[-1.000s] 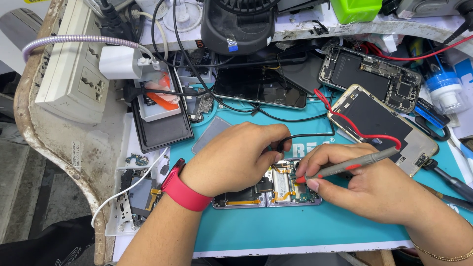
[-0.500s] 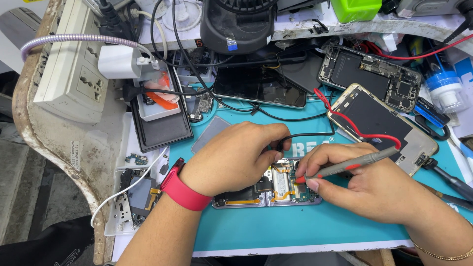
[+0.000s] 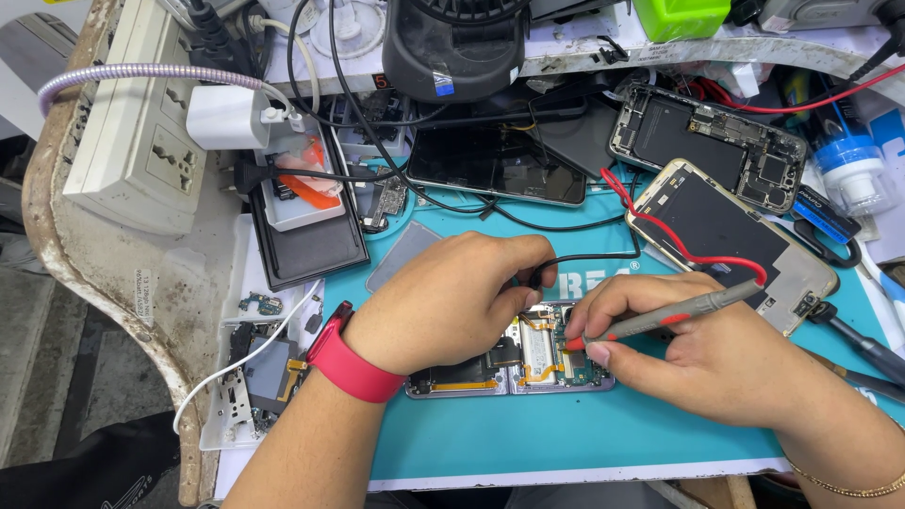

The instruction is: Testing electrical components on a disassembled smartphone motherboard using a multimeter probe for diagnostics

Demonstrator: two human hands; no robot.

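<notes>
— Start at the left edge. What's there?

— One beige power strip (image 3: 132, 141) with a white charger (image 3: 226, 118) plugged in, then one black tray (image 3: 306, 240) holding a white box. Below it lie loose small phone parts (image 3: 255, 377) on the desk (image 3: 189, 273).

— And the hands?

— Two, both the person's own. The left hand (image 3: 443, 302), with one red wristband (image 3: 351, 363), lies curled over the left half of the opened phone (image 3: 514, 363), fingers narrow and pinched near a black cable (image 3: 584, 259). Whether they grip the cable or only press the phone, I cannot tell; the knuckles hide it.

— Where does that phone lie?

— Flat on the teal mat (image 3: 566, 434), centre front, between the two hands, its circuitry facing up.

— The right one?

— The right hand (image 3: 698, 363) holds one grey probe (image 3: 674, 316) like a pen, its tip down on the phone's right half.

— How many other phones?

— Three that I count behind: one dark screen (image 3: 500, 165), one open shell with boards showing (image 3: 707, 141), one gold-framed back (image 3: 726, 236) with a red wire (image 3: 679, 240) across it. Far right, one blue-and-white bottle (image 3: 853, 170).
</notes>
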